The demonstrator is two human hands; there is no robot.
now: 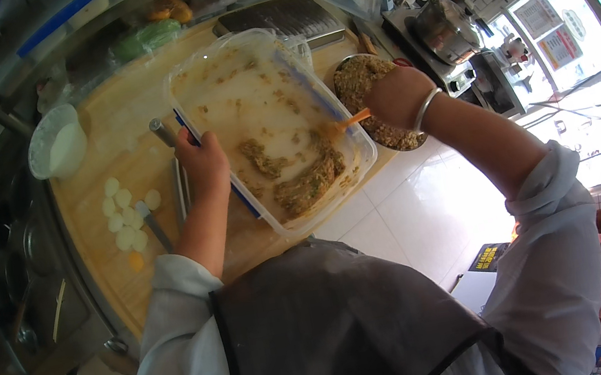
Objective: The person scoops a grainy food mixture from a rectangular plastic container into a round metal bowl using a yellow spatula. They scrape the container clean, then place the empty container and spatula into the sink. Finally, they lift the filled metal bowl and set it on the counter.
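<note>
A large clear plastic tub [262, 98] stands on the wooden worktop, its walls smeared and a heap of minced filling [309, 185] at its near end. My left hand [204, 159] grips the tub's left rim, thumb up. In my right hand [396, 97] is an orange-handled spatula [354, 118], whose head reaches over the right rim to the filling. Beneath my right hand, a round metal bowl of minced filling [362, 73] sits beside the tub; the hand hides part of it. A metal rod [162, 132] lies just left of my left hand.
Several pale dough pieces [125, 208] and a flat blade [154, 224] lie on the worktop [111, 124] at left. A white tub of flour-like powder [56, 142] stands behind them. Far right are a steel pot [444, 29] and a stove; a metal tray [281, 21] lies behind the tub.
</note>
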